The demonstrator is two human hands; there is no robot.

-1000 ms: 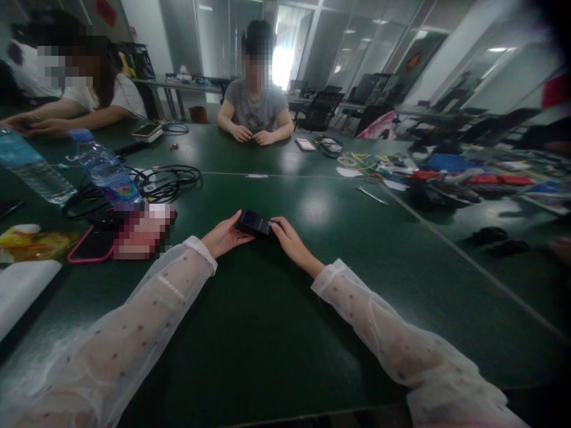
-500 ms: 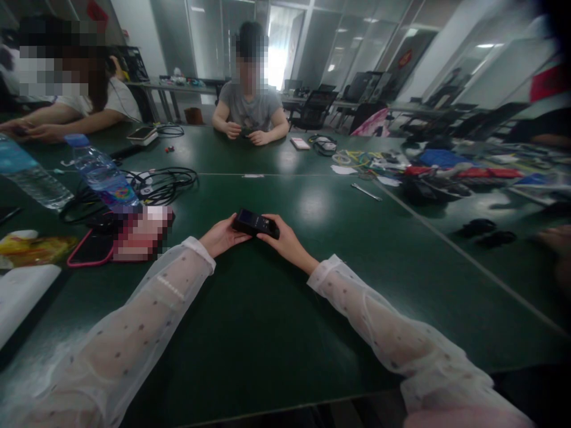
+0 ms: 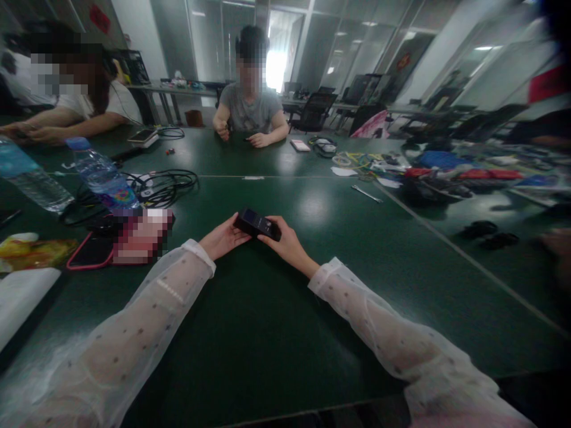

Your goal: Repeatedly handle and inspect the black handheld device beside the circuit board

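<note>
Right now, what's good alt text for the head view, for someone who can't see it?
The left hand and right hand hold a small black device between them at a green table. Bottles, a phone and cables are to the left; a wrench lies ahead on the right. Across the table sits a person in grey.

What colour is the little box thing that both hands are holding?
The box is black; it shows best in the head view, the only one here.
</note>
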